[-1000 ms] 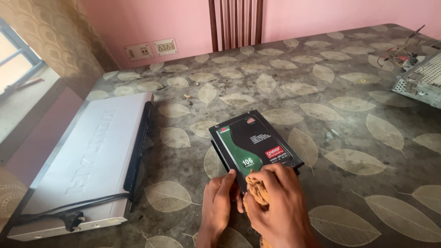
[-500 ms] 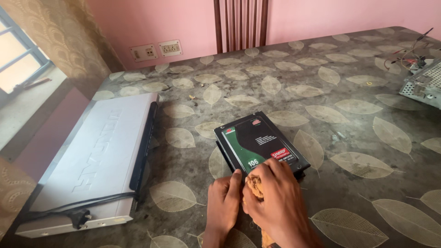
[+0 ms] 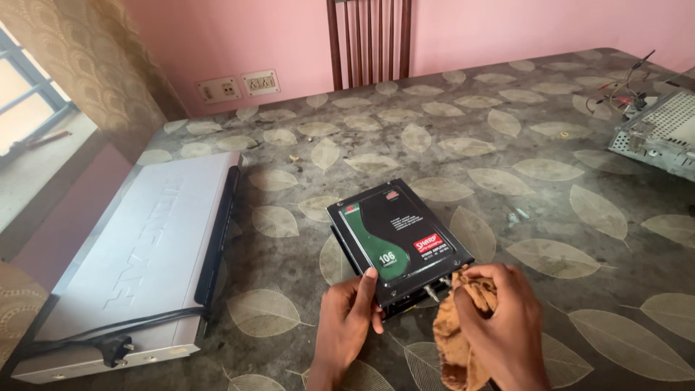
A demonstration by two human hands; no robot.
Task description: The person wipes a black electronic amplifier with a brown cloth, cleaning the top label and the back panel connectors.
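A small black box-shaped electronic unit (image 3: 394, 235) with a green and red label on top lies on the leaf-patterned table (image 3: 507, 130). My left hand (image 3: 346, 321) grips its near left corner, thumb on the top edge. My right hand (image 3: 507, 326) holds a crumpled tan cloth (image 3: 457, 339) just off the unit's near right corner, beside the small connectors on its front face.
A flat silver player (image 3: 137, 253) with a black cable and plug (image 3: 112, 349) lies at the left. A metal chassis with loose wires (image 3: 655, 130) sits at the far right edge. A wooden chair back (image 3: 368, 40) and wall sockets (image 3: 242, 85) are behind the table.
My right hand has lifted the cloth off the unit's top and drawn it back to the right, uncovering the label and the front connectors. My left hand stays on the corner.
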